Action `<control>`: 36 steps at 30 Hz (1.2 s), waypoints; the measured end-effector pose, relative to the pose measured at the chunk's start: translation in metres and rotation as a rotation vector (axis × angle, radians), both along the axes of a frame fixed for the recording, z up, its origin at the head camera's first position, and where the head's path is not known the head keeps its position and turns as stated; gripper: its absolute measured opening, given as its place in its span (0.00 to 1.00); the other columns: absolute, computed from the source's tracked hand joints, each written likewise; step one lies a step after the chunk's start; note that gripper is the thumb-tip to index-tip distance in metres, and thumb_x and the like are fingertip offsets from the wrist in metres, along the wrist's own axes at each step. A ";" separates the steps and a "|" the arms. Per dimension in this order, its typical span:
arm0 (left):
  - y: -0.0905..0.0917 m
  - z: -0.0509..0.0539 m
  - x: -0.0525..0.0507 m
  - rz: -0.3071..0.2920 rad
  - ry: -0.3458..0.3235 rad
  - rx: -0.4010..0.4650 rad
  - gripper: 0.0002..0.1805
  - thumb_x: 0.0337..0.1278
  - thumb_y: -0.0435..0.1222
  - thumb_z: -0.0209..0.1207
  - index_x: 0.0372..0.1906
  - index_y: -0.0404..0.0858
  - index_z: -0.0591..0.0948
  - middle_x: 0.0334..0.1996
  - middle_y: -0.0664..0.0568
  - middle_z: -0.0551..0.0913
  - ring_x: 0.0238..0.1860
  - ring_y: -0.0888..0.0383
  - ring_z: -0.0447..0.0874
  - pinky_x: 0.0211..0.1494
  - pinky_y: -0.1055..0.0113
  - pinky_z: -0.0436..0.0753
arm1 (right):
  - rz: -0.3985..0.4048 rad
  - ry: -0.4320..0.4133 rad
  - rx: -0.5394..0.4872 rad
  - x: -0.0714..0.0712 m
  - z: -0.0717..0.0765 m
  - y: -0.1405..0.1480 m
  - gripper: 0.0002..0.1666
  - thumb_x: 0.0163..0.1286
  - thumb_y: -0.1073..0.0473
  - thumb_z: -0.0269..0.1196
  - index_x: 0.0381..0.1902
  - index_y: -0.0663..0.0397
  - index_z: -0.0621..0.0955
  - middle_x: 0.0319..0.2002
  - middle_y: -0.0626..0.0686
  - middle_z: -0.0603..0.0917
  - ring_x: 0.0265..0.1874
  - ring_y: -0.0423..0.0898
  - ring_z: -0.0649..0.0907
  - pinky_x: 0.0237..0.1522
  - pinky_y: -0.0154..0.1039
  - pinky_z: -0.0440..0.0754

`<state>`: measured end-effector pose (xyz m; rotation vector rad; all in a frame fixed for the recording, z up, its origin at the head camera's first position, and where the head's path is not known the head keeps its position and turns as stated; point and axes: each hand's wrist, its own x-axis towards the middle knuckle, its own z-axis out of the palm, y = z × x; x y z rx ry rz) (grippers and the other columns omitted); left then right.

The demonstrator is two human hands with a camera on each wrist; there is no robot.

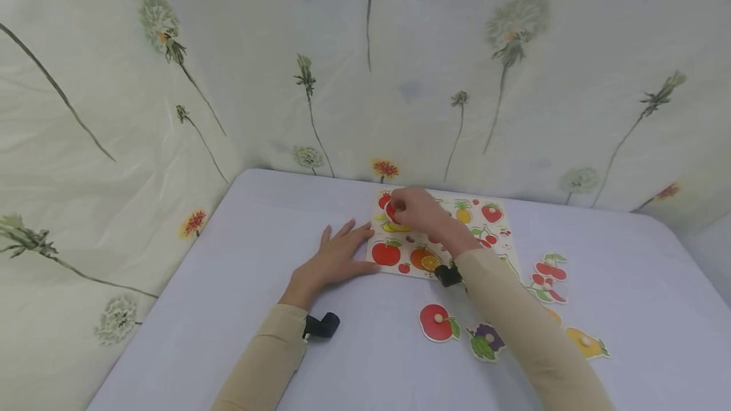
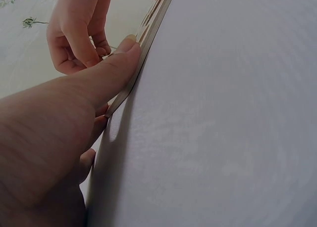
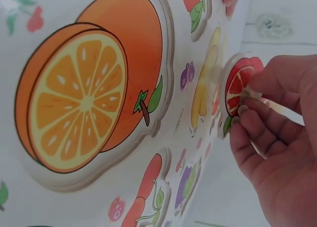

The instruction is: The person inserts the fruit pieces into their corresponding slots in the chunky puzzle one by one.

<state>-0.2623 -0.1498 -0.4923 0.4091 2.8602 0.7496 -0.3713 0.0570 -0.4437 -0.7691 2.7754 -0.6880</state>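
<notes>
My right hand (image 1: 419, 211) is over the upper left of a fruit puzzle board (image 1: 405, 254). Its thumb and fingers pinch the small knob of a red fruit puzzle piece (image 3: 237, 91) with a cut, segmented face and a green leaf. In the right wrist view this piece is tilted beside the board's face; whether it touches the board I cannot tell. My left hand (image 1: 337, 257) lies at the board's left edge with fingers spread, the thumb (image 2: 121, 59) against that edge. Near the right hand are a banana picture (image 1: 394, 227) and an apple picture (image 1: 386, 254) on the board.
Loose knobbed pieces lie on the white table: an apple (image 1: 435, 323) and grapes (image 1: 484, 344) in front, a pear (image 1: 582, 342) and cherries (image 1: 551, 270) at right. Another piece is partly hidden by the right sleeve (image 1: 514, 316). A flowered curtain (image 1: 342, 113) hangs behind.
</notes>
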 end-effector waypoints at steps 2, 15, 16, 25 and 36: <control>0.000 0.000 0.000 -0.001 0.003 0.003 0.45 0.54 0.65 0.60 0.76 0.55 0.62 0.78 0.61 0.59 0.82 0.55 0.41 0.80 0.39 0.34 | -0.006 0.008 0.009 -0.003 0.000 -0.001 0.04 0.66 0.59 0.64 0.38 0.46 0.80 0.37 0.49 0.82 0.39 0.48 0.78 0.42 0.40 0.78; 0.001 0.000 0.000 -0.009 0.008 0.009 0.45 0.55 0.64 0.61 0.76 0.54 0.63 0.78 0.61 0.59 0.82 0.54 0.42 0.80 0.38 0.34 | -0.089 -0.011 -0.016 -0.013 -0.008 -0.006 0.06 0.67 0.58 0.64 0.41 0.47 0.80 0.41 0.50 0.81 0.42 0.49 0.78 0.46 0.42 0.80; 0.001 0.000 0.000 -0.007 0.005 0.007 0.45 0.55 0.64 0.61 0.76 0.55 0.62 0.78 0.61 0.58 0.82 0.55 0.42 0.80 0.39 0.34 | -0.091 -0.012 -0.015 -0.014 -0.009 -0.007 0.06 0.67 0.58 0.64 0.41 0.47 0.80 0.42 0.50 0.81 0.42 0.49 0.78 0.46 0.42 0.80; 0.001 0.000 0.001 -0.002 0.002 0.006 0.45 0.55 0.64 0.60 0.76 0.55 0.62 0.79 0.62 0.57 0.82 0.56 0.41 0.81 0.40 0.33 | -0.143 -0.063 -0.027 -0.016 -0.012 -0.012 0.09 0.69 0.57 0.63 0.46 0.47 0.80 0.49 0.51 0.80 0.47 0.51 0.77 0.52 0.45 0.81; -0.001 -0.001 -0.001 -0.001 0.009 -0.010 0.45 0.55 0.64 0.61 0.75 0.55 0.63 0.79 0.62 0.57 0.82 0.55 0.42 0.80 0.39 0.34 | -0.154 -0.037 -0.024 -0.024 -0.016 -0.018 0.07 0.71 0.58 0.61 0.46 0.50 0.81 0.48 0.53 0.80 0.46 0.51 0.77 0.51 0.45 0.81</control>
